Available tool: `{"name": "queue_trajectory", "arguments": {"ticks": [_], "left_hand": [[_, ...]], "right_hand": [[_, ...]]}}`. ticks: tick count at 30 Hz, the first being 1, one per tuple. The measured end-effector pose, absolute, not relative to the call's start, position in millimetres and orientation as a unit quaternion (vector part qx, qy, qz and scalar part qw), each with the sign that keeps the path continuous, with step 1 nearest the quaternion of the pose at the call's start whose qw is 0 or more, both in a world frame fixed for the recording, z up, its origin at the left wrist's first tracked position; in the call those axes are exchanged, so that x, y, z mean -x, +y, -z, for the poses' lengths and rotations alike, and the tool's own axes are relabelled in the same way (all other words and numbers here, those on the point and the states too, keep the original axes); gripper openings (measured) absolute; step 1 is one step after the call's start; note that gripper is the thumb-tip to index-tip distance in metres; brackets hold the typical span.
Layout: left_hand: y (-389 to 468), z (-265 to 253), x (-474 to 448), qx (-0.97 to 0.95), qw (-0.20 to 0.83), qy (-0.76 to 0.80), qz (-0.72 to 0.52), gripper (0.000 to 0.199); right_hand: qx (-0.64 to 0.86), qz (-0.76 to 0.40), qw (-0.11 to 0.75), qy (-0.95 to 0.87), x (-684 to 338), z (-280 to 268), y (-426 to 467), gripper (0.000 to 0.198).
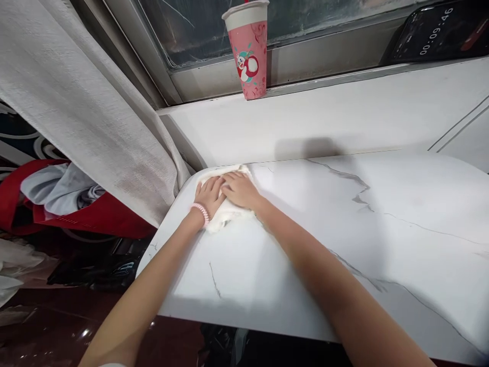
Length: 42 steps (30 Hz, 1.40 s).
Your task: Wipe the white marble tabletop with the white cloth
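A white cloth [229,216] lies spread and slightly rumpled on the white marble-patterned table [305,204], near its far left corner. My left hand [209,198] rests flat on the cloth's left part, fingers stretched out, with a pink coiled band round the wrist. Beside it, my right hand [240,189] presses flat on the cloth's right part, its fingers reaching toward the left hand. The fingers of the two hands meet or nearly touch. Part of the cloth is hidden beneath both palms.
A pink paper cup [250,56] stands on the window ledge behind the table. A phone showing a timer [443,33] leans at the upper right. The pale curtain [99,92] hangs against the table's left edge. Beyond it sits a red bag [110,216] with clothes inside.
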<state>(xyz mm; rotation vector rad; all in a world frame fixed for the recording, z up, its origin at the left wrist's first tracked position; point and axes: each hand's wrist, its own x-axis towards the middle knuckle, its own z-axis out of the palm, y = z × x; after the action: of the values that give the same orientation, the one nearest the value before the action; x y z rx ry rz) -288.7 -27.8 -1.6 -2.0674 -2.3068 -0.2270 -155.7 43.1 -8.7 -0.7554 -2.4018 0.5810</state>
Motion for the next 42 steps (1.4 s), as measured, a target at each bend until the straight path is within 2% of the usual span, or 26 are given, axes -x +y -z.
{"name": "queue_trajectory", "arguments": {"ticks": [5, 11, 17, 22, 32, 37, 42], "left_hand": [[19.3, 1.4, 274.7, 0.702, -0.008, -0.704, 0.104, 0.050], [24.3, 6.5, 270.1, 0.705, -0.010, -0.697, 0.133, 0.048], [-9.9, 4.3, 252.5, 0.696, -0.015, -0.708, 0.120, 0.052], [-70.3, 3.1, 236.6, 0.696, 0.001, -0.714, 0.075, 0.055], [-205.6, 27.1, 197.2, 0.669, 0.106, -0.728, 0.107, 0.056], [-206.9, 23.4, 176.5, 0.666, 0.085, -0.732, 0.113, 0.052], [-160.0, 13.0, 172.0, 0.685, 0.031, -0.721, 0.098, 0.053]], "right_hand": [[0.332, -0.218, 0.297, -0.868, 136.5, 10.0, 77.5, 0.035], [0.353, -0.204, 0.306, -0.860, 127.8, 9.1, 74.2, 0.036], [0.345, -0.191, 0.294, -0.871, 114.2, 7.2, 45.0, 0.035], [0.327, -0.175, 0.292, -0.881, 100.5, 6.7, -7.1, 0.037], [0.205, -0.196, 0.305, -0.909, 55.7, 0.1, -111.3, 0.038], [0.192, -0.218, 0.305, -0.907, 36.0, 1.8, -113.2, 0.041], [0.219, -0.209, 0.303, -0.904, 31.1, 4.2, -77.4, 0.039]]}}
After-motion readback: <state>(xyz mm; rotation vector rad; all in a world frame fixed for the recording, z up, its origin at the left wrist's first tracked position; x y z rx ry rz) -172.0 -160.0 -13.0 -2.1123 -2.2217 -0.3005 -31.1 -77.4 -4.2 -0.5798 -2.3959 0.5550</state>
